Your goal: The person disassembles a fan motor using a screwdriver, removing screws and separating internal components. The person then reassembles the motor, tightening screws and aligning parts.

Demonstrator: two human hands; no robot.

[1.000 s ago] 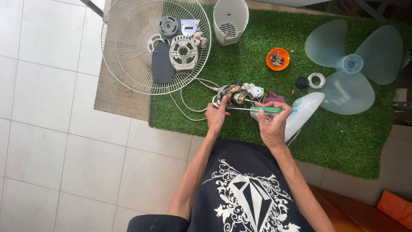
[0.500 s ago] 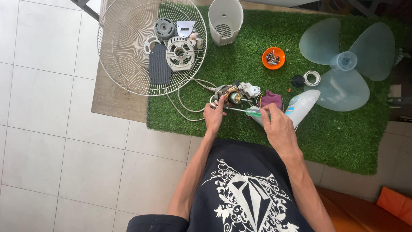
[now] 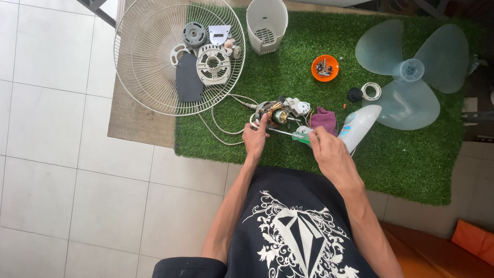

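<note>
A small fan motor point(image 3: 278, 113) with copper windings and white wires lies on green artificial turf point(image 3: 411, 164). My left hand point(image 3: 256, 138) rests on its near side, fingers touching the motor. My right hand point(image 3: 327, 149) grips a green-handled screwdriver point(image 3: 301, 136) whose shaft points left at the motor. A purple cloth point(image 3: 324, 119) and a white fan body piece point(image 3: 358, 124) lie just beyond my right hand.
A wire fan guard point(image 3: 149, 62) holds several motor housing parts at the upper left. A white rear cover point(image 3: 266, 19), an orange bowl of screws point(image 3: 325, 67), a translucent fan blade point(image 3: 411, 69) and two small rings point(image 3: 370, 91) lie on the turf. White floor tiles lie left.
My right hand drew back toward my body with the screwdriver, whose tip now angles toward the motor. My left hand stayed on the motor. The view shifted slightly.
</note>
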